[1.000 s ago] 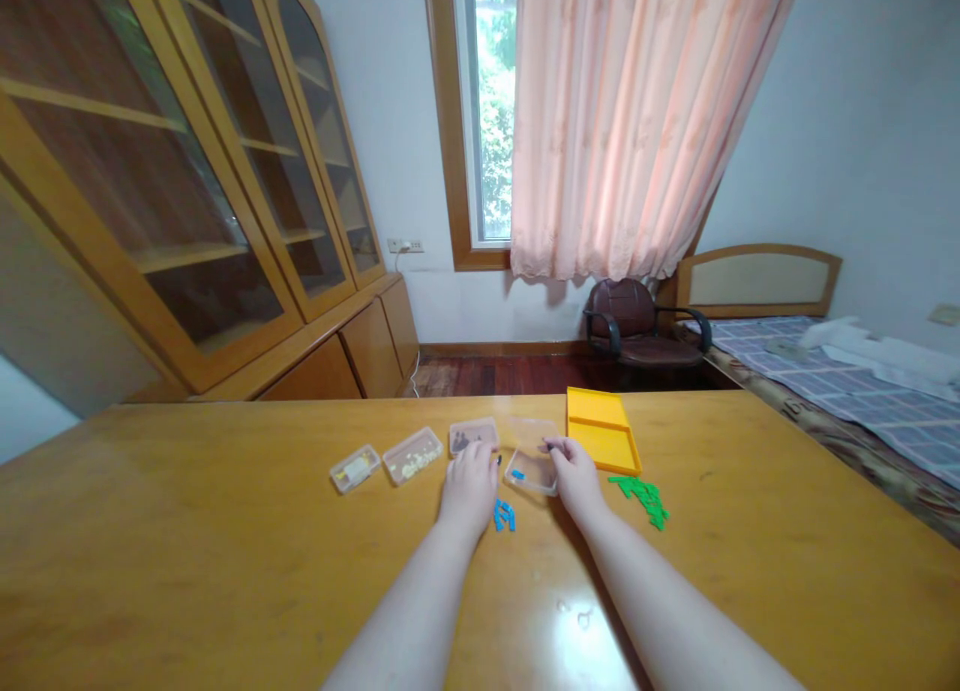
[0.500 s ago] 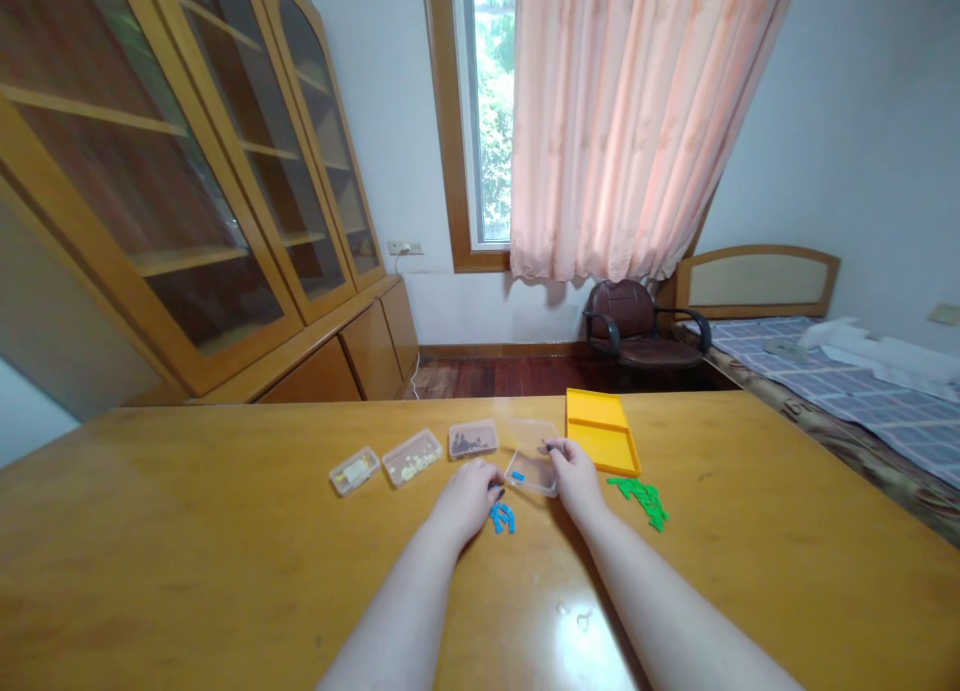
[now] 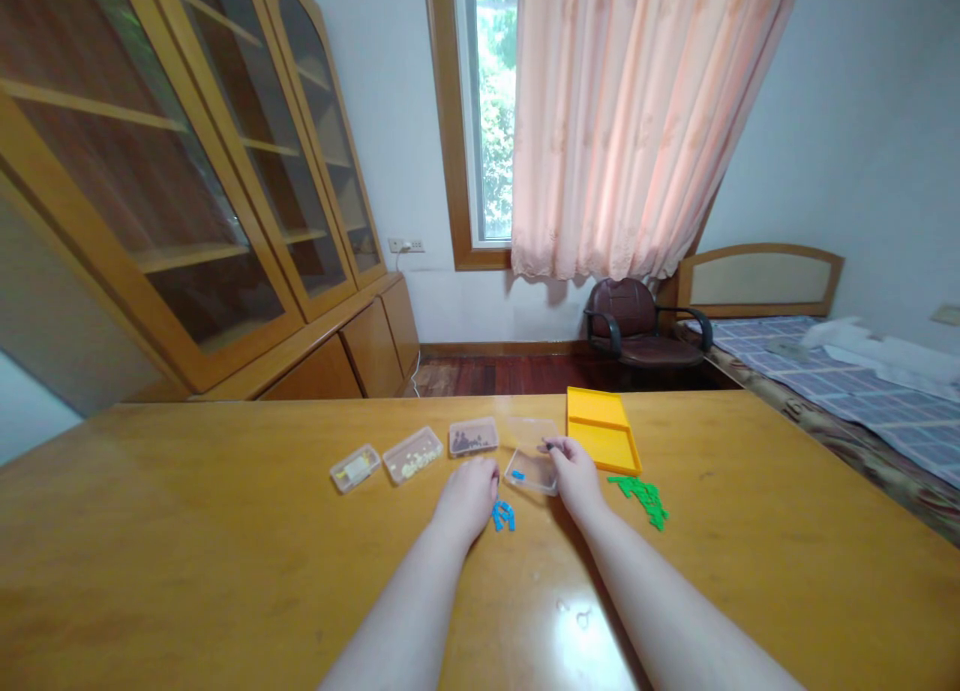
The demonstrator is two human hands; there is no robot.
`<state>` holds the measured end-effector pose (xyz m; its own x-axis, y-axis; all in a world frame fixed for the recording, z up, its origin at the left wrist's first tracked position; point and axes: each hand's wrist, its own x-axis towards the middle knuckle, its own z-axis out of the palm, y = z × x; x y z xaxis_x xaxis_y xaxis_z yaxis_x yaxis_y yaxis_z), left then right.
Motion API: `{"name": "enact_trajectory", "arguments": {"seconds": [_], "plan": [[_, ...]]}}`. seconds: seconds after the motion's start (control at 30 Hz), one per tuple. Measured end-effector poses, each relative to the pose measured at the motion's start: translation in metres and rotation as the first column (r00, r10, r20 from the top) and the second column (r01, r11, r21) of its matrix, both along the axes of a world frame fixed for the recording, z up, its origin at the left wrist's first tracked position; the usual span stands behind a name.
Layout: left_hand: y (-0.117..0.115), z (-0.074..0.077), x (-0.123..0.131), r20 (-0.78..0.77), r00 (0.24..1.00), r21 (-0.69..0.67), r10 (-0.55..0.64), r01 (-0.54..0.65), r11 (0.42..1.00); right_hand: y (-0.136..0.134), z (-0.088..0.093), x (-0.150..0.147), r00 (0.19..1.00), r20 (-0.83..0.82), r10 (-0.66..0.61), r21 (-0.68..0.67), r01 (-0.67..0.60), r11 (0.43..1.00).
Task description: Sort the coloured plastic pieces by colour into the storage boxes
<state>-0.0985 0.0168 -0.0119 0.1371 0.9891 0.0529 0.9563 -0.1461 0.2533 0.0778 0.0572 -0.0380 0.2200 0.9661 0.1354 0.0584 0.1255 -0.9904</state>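
My left hand [image 3: 469, 493] is closed just left of a small pile of blue pieces [image 3: 504, 516] on the table; what its fingers hold, if anything, is hidden. At the right edge of an open clear plastic box [image 3: 534, 487], my right hand [image 3: 576, 474] grips the rim. Blue pieces [image 3: 518, 475] lie inside this box, toward its left side. Right of my right hand are green pieces [image 3: 643, 499] in a loose pile. Behind them rests an open yellow case [image 3: 604, 446].
Three clear boxes stand left of centre on the wooden table [image 3: 225, 531]: one with dark pieces [image 3: 472, 439], one with cream pieces [image 3: 420, 459], one with yellow and white contents [image 3: 355, 468]. A chair [image 3: 630, 321] and a bed [image 3: 885, 371] are beyond.
My left hand's fingers have drawn closer together beside the blue pile, and its fingertips are less visible. My right hand and the clear box remain nearly in place.
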Motion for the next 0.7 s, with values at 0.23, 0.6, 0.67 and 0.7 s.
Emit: {"name": "enact_trajectory", "arguments": {"seconds": [0.23,0.6,0.67,0.7], "plan": [[-0.002,0.003,0.001,-0.043,0.999,0.014,-0.029,0.029,0.999,0.0,-0.001,0.0,1.0,-0.01,0.009,0.001,-0.009,1.0],[-0.008,0.016,0.003,-0.113,0.983,-0.108,0.143,-0.155,0.982,0.0,0.0,0.001,1.0,-0.002,0.007,-0.009,-0.007,1.0],[-0.008,0.016,0.004,-0.118,0.983,-0.103,0.144,-0.156,0.982,0.0,-0.001,0.001,1.0,0.005,0.013,-0.008,-0.013,1.0],[-0.007,0.016,0.004,-0.118,0.983,-0.104,0.142,-0.155,0.983,0.0,-0.001,0.001,1.0,0.007,0.013,-0.006,-0.013,1.0]]}}
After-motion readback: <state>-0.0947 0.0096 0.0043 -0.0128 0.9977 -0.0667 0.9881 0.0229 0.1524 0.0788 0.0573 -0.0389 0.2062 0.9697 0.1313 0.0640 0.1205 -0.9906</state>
